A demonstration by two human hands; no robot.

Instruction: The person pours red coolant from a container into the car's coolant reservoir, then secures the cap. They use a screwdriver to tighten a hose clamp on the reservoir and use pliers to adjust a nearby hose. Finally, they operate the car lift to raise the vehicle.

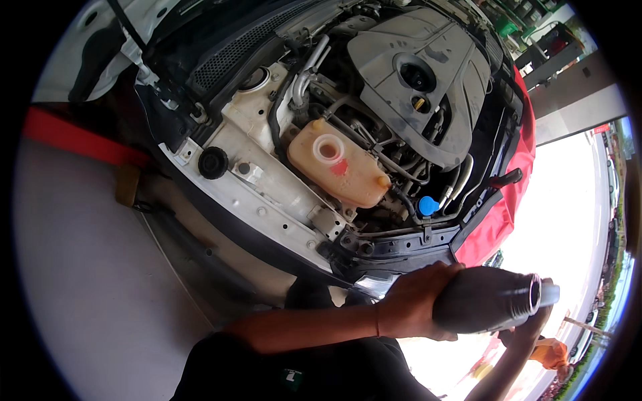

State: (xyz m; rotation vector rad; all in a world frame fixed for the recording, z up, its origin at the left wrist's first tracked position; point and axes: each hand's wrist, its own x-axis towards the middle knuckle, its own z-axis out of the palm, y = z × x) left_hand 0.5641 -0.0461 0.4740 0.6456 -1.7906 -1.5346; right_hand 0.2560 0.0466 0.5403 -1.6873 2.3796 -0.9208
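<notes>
Left hand [416, 302] gripped a dark bottle [483, 301], mouth rightward. Right hand [535, 322] sat behind it, grip not discernible. Coolant reservoir [338, 175] stood uncapped, far left.

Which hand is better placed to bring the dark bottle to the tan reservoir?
Probably the left hand: it holds the dark bottle by its bottom end and is nearer the tan reservoir. The right hand is farther off, partly hidden behind the bottle.

From here I see a blue cap [428, 206] and a red sheet [491, 232] beyond the fingers [444, 274], the grey engine cover [381, 53] farther off.
</notes>
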